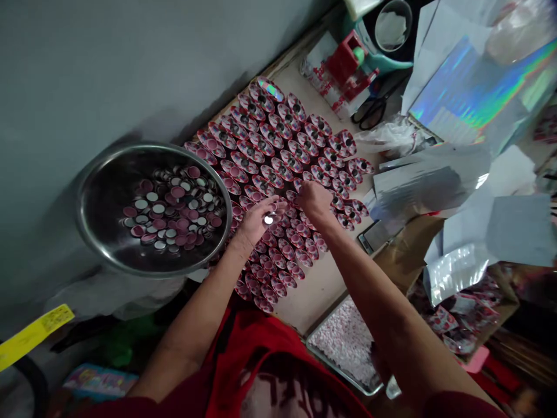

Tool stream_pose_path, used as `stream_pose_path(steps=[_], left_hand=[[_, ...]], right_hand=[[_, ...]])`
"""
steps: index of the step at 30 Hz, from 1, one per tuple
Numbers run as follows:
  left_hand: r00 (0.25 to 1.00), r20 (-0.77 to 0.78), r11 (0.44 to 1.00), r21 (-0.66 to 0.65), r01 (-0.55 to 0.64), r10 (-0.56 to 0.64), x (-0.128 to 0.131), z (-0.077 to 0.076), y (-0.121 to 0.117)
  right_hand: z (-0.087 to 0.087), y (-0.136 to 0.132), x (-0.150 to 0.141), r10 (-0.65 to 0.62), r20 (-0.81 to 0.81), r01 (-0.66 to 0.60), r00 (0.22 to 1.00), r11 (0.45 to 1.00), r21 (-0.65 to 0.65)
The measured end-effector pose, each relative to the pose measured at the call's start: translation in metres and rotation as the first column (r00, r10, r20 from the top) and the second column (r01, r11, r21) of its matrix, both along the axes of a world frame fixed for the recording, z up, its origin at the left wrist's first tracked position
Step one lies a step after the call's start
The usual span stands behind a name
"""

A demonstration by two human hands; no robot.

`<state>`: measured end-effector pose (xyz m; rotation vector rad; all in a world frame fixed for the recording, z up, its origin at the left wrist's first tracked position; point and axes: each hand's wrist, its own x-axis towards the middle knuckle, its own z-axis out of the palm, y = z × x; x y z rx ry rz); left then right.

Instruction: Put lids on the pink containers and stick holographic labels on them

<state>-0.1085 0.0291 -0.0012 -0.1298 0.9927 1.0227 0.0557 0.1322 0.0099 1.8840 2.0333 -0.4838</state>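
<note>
My left hand (257, 219) is turned partly palm up over the table, holding a few small round discs (268, 220) in its curled fingers; one shows bright white. Beside it, my right hand (314, 200) is closed, its fingertips pointing down at the rows. Whatever it pinches is hidden. Beneath both hands spread many red-and-pink oval pieces (270, 134) in slanting rows. Those at the back have dark round centres, while many nearer ones carry pink discs (278, 258). At left, a large steel bowl (100, 232) contains loose pink and white discs (176, 212).
A grey wall (108, 64) runs behind the bowl. At the back stand a red device (346, 61) and scissors (372, 113). Shiny sheets (461, 98) pile up on the right. Near my right forearm is a metal tray (342, 342) of small pale pieces.
</note>
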Motion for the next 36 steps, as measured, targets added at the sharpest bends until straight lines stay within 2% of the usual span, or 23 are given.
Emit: stream_pose_path(steps=[4, 7, 8, 10, 12, 14, 17, 20, 22, 24, 25, 26, 27, 29, 30, 31, 33, 36], left_hand=[[0.997, -0.051, 0.998, 0.032, 0.063, -0.061, 0.004, 0.000, -0.005], [0.973, -0.191, 0.991, -0.021, 0.131, -0.133, 0.014, 0.006, -0.004], [0.960, -0.247, 0.991, -0.039, 0.128, -0.134, 0.020, 0.009, -0.002], [0.941, -0.328, 0.996, -0.031, 0.083, -0.088, 0.032, 0.014, 0.007], [0.944, -0.328, 0.999, 0.029, 0.044, -0.032, 0.046, 0.019, 0.020], [0.961, -0.275, 0.996, 0.082, 0.022, 0.002, 0.059, 0.025, 0.035], [0.982, -0.184, 0.996, 0.075, -0.038, 0.051, 0.077, 0.035, 0.051], [0.987, -0.109, 0.993, 0.001, -0.116, 0.115, 0.087, 0.038, 0.046], [0.991, -0.059, 0.991, -0.062, -0.121, 0.117, 0.087, 0.034, 0.034], [0.993, -0.001, 0.985, -0.127, -0.117, 0.118, 0.080, 0.027, 0.021], [0.991, 0.034, 0.980, -0.157, -0.122, 0.129, 0.074, 0.023, 0.015], [0.987, 0.068, 0.974, -0.185, -0.133, 0.148, 0.067, 0.020, 0.011], [0.981, 0.101, 0.968, -0.208, -0.143, 0.166, 0.059, 0.018, 0.008], [0.973, 0.147, 0.964, -0.224, -0.144, 0.179, 0.043, 0.015, 0.006], [0.973, 0.155, 0.968, -0.207, -0.140, 0.173, 0.036, 0.014, 0.007], [0.974, 0.155, 0.975, -0.177, -0.136, 0.164, 0.030, 0.014, 0.008], [0.977, 0.155, 0.986, -0.100, -0.132, 0.147, 0.021, 0.013, 0.011], [0.971, 0.177, 0.987, -0.016, -0.157, 0.157, 0.013, 0.006, 0.013]], right_hand=[[-0.006, 0.002, 0.007, -0.058, -0.071, 0.058, 0.996, 0.998, -0.011], [0.006, 0.001, 0.022, -0.132, -0.260, 0.127, 0.956, 0.991, -0.034], [0.013, 0.002, 0.027, -0.186, -0.366, 0.170, 0.912, 0.983, -0.074], [0.032, 0.004, 0.038, -0.295, -0.596, 0.219, 0.747, 0.955, -0.198], [0.050, 0.006, 0.046, -0.381, -0.748, 0.186, 0.543, 0.924, -0.335], [0.063, 0.007, 0.048, -0.433, -0.813, 0.103, 0.389, 0.898, -0.428], [0.067, 0.003, 0.047, -0.442, -0.862, 0.063, 0.249, 0.895, -0.441], [0.055, -0.005, 0.052, -0.466, -0.858, 0.094, 0.215, 0.885, -0.457], [0.042, -0.011, 0.060, -0.527, -0.818, 0.146, 0.231, 0.850, -0.506], [0.029, -0.012, 0.066, -0.565, -0.782, 0.258, 0.262, 0.822, -0.507], [0.023, -0.011, 0.066, -0.554, -0.774, 0.317, 0.306, 0.826, -0.466], [0.018, -0.008, 0.065, -0.515, -0.765, 0.356, 0.385, 0.848, -0.392], [0.014, -0.004, 0.060, -0.447, -0.742, 0.366, 0.499, 0.885, -0.287], [0.010, 0.007, 0.046, -0.256, -0.599, 0.284, 0.759, 0.958, -0.049], [0.009, 0.012, 0.037, -0.168, -0.481, 0.211, 0.860, 0.977, 0.035], [0.009, 0.016, 0.028, -0.103, -0.357, 0.140, 0.928, 0.987, 0.081], [0.008, 0.023, 0.014, -0.028, -0.145, 0.041, 0.989, 0.996, 0.084], [0.002, 0.029, 0.005, -0.001, 0.024, 0.000, 1.000, 0.999, 0.053]])
